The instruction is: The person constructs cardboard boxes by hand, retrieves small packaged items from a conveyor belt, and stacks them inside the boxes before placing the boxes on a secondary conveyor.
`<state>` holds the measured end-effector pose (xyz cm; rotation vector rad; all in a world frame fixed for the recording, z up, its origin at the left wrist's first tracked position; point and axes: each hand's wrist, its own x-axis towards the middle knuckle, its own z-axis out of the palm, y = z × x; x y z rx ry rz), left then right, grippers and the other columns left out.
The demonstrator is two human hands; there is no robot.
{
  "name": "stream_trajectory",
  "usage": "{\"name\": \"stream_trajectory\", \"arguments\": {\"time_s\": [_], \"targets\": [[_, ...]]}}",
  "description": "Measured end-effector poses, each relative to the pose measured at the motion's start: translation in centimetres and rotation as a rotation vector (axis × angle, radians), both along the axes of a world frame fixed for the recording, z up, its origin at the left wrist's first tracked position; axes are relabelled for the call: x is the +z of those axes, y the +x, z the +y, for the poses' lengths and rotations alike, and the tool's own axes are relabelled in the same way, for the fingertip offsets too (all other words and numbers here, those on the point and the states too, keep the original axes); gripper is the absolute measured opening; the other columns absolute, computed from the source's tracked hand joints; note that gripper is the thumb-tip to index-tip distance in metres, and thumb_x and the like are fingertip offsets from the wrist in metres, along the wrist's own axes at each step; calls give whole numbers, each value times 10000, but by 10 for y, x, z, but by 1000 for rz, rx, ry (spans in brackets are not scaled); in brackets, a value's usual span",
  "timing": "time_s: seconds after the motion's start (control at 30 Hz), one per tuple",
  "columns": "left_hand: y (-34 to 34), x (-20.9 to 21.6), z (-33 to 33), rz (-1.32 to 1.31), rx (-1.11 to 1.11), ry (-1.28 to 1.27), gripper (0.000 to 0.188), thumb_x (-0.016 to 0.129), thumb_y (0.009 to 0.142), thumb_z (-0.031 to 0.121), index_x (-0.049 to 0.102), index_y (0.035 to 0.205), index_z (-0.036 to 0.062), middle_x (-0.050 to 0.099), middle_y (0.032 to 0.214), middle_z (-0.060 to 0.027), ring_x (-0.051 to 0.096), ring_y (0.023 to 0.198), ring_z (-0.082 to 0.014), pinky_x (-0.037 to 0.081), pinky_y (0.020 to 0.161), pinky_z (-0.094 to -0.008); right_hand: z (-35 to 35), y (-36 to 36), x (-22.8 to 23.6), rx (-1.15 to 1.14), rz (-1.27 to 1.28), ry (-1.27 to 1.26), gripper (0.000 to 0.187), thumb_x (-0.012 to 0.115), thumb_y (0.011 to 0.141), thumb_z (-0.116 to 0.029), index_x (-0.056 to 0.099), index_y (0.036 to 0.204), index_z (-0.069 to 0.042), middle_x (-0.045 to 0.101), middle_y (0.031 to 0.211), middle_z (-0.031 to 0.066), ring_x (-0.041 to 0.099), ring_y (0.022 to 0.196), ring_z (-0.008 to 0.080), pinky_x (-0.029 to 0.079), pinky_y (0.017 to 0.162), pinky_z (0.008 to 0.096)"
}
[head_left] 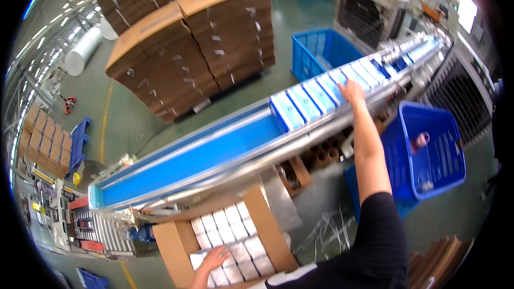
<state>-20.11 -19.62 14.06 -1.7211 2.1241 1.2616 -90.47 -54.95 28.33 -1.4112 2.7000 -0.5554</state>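
My right arm reaches out over the conveyor, and my right hand (pixel 352 92) rests on the row of blue-and-white packs (pixel 310 101), fingers apart. The packs stand side by side on the blue belt (pixel 198 159). Below, an open cardboard carton (pixel 270 230) holds two blocks of small white packs (pixel 225 224). On the nearer block lies my left hand (pixel 215 259), its fingers stretched out. No pack is visibly gripped by either hand.
Beyond the belt stand tall stacks of flat brown cardboard (pixel 176 58) and a light-blue crate (pixel 302 56). At the right is a deep blue basket (pixel 433 171). White strapping scraps (pixel 326 235) lie right of the carton. A roller conveyor (pixel 107 230) is at far left.
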Motion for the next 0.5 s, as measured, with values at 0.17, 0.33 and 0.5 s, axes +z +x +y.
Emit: {"name": "stream_trajectory", "arguments": {"time_s": [0.17,0.33,0.5], "targets": [[-34,141,-83,888,938,231,495,533,899,139,352,1351,50,613,1096,-155,603,1007,-250,507,819,-358,-8,27,23,258,-238,240,879,460,731,-735,544,1166,24,544,1195,239,522,1121,360,382,963,407],[-17,186,-202,1124,852,-200,353,471,937,206,460,1268,84,579,1148,-126,571,1043,-224,473,875,-355,-6,172,27,545,-607,408,1011,555,722,-695,308,1314,85,485,1211,258,564,1004,328,560,712,376],[-32,158,-294,551,644,-119,598,710,767,302,478,1245,29,558,1191,-97,526,1065,-216,394,912,-358,20,291,32,537,-581,353,1074,587,661,-725,316,1300,95,492,1225,285,547,1076,365,531,759,381]]}}
